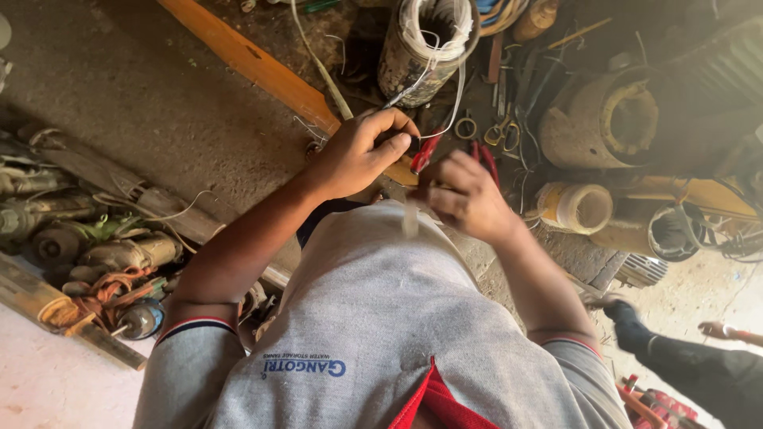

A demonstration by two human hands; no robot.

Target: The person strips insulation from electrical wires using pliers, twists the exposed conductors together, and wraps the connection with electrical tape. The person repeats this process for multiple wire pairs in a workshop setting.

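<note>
My left hand [362, 151] is closed in a pinch on a thin white wire [459, 87]. The wire loops up to a grimy cylindrical motor winding [421, 48] that stands on the floor just beyond my hands. My right hand [465, 199] is curled shut close beside the left, gripping red-handled pliers [425, 151] whose handles stick out above its knuckles. A blurred pale strip [409, 218] hangs below the two hands, over my grey shirt. How the pliers' jaws meet the wire is hidden by my fingers.
An orange wooden plank [254, 63] runs diagonally behind my left hand. Yellowish motor housings [612, 119] and a smaller one [576, 206] lie at right with scissors [501, 131]. Old motor parts with copper wire [111, 270] pile at left. Another person's dark shoe [636, 326] is at lower right.
</note>
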